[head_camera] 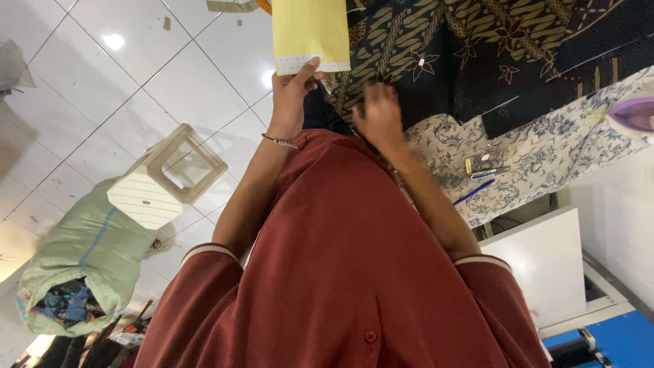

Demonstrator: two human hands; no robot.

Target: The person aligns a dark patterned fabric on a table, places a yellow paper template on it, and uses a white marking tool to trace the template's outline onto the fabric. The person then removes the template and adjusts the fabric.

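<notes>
My left hand [291, 88] holds up a yellow sheet of paper [310, 31] by its lower edge, with the thumb pressed on the front. A thin bracelet sits on that wrist. My right hand [378, 112] is blurred. It hovers beside the left hand over a dark batik cloth [436, 48] with a brown leaf pattern, fingers loosely apart and nothing seen in them. My red short-sleeved shirt [340, 272] fills the lower frame.
A table with a pale floral cover [524, 153] holds a blue pen [475, 192], a small metal tool [487, 167] and a purple iron [633, 112]. On the white tiled floor stand a beige plastic stool [167, 177] and a green sack [88, 252] of cloth scraps. A white cabinet [545, 259] is at the right.
</notes>
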